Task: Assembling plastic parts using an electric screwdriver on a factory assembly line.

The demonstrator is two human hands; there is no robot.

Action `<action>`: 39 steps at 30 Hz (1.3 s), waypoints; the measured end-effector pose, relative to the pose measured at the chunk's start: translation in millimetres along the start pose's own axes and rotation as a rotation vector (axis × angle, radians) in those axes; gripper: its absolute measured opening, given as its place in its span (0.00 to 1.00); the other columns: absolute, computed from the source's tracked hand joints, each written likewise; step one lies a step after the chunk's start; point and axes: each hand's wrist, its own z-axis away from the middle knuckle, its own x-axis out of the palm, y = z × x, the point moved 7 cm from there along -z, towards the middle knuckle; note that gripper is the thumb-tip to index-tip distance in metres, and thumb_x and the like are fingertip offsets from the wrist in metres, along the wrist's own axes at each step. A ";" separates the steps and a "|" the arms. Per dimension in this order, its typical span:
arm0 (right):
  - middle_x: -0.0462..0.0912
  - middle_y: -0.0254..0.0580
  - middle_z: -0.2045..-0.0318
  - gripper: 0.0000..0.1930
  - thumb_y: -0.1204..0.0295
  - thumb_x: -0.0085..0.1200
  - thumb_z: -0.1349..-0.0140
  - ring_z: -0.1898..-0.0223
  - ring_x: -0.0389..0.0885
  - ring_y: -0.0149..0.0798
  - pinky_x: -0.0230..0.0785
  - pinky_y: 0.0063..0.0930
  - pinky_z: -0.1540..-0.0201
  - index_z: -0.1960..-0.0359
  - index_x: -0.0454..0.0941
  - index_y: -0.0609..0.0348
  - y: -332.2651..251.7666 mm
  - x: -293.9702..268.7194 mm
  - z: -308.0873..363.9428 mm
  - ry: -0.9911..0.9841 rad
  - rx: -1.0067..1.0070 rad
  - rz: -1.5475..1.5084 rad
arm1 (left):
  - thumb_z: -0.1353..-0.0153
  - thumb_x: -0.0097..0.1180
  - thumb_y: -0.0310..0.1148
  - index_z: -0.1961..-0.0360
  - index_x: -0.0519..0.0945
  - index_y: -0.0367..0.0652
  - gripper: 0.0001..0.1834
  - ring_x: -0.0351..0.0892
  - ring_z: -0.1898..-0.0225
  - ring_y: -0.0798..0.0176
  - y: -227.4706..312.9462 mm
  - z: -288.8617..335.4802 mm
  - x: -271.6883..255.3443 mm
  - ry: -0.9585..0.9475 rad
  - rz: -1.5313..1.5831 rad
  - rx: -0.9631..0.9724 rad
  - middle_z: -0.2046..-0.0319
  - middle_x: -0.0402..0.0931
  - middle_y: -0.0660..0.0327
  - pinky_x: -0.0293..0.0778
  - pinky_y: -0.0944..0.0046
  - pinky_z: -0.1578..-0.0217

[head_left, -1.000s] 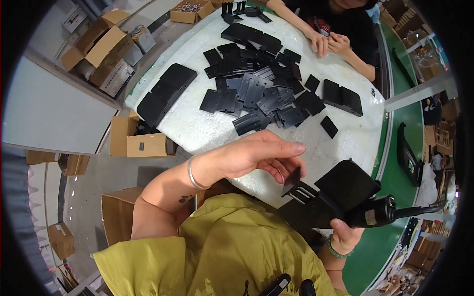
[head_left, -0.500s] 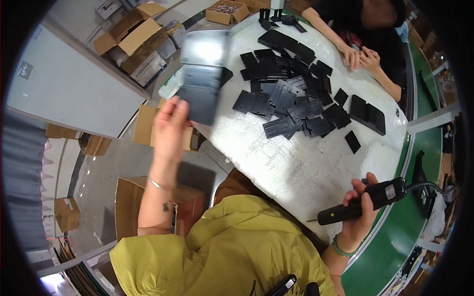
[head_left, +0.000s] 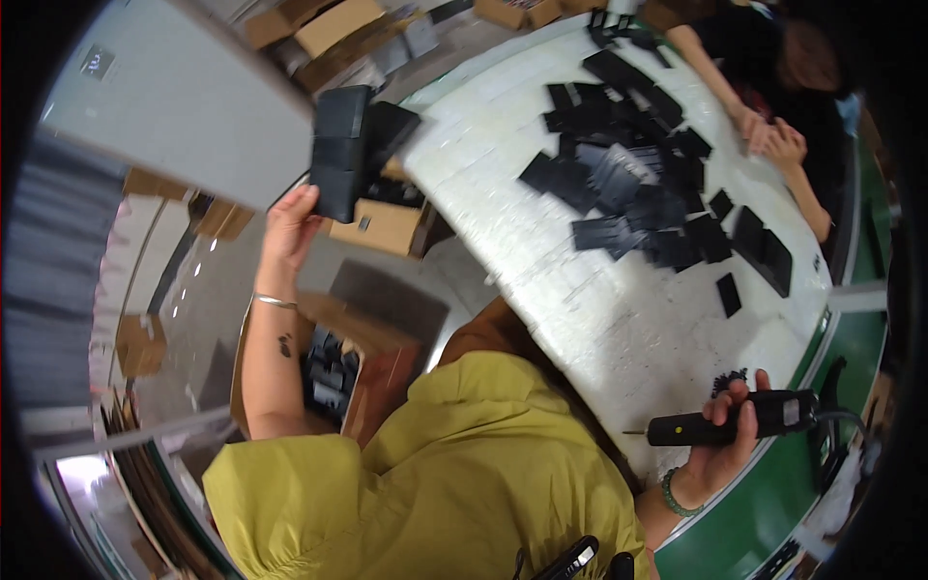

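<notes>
Panel (head_left: 338, 155) shifted left | left grip (head_left: 291, 226) holds it, right grip (head_left: 727, 454) screwdriver (head_left: 677, 431) | carton (head_left: 387, 367): dark parts (head_left: 331, 372)

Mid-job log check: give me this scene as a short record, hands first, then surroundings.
Left hand: pinches a black panel, held out left of the table
Right hand: grips a black corded tool, thin bit pointing left
Table: white top, black plates in a loose heap
Cardboard box: open, beside the left forearm, black parts inside
Other person: hands together at the table's far right

a workshop: corded tool (head_left: 691, 429), piled black parts (head_left: 633, 184) (cardboard boxes (head_left: 382, 228) too).
</notes>
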 end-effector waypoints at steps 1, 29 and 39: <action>0.77 0.43 0.62 0.25 0.74 0.49 0.42 0.75 0.68 0.28 0.62 0.21 0.70 0.43 0.59 0.62 -5.4 -5.4 0.3 0.018 -0.015 -0.008 | 0.42 0.57 0.34 0.64 0.78 0.48 0.06 0.71 0.71 0.78 2.3 11.8 -37.6 0.058 -0.036 -0.034 0.71 0.75 0.73 0.67 0.78 0.72; 0.65 0.34 0.82 0.21 0.76 0.51 0.51 0.83 0.63 0.28 0.59 0.23 0.77 0.53 0.63 0.66 -96.6 -46.9 87.8 0.450 -0.378 0.095 | 0.55 0.63 0.52 0.41 0.66 0.49 0.40 0.63 0.43 0.43 -71.7 140.3 612.7 -1.008 -1.137 1.406 0.48 0.66 0.38 0.61 0.53 0.44; 0.63 0.32 0.83 0.18 0.75 0.47 0.49 0.83 0.61 0.28 0.59 0.25 0.73 0.53 0.65 0.61 -106.8 -59.5 59.1 0.351 -0.616 0.000 | 0.61 0.68 0.40 0.45 0.72 0.54 0.37 0.74 0.61 0.52 -20.0 164.0 578.7 -1.112 -0.774 1.218 0.67 0.72 0.52 0.70 0.60 0.57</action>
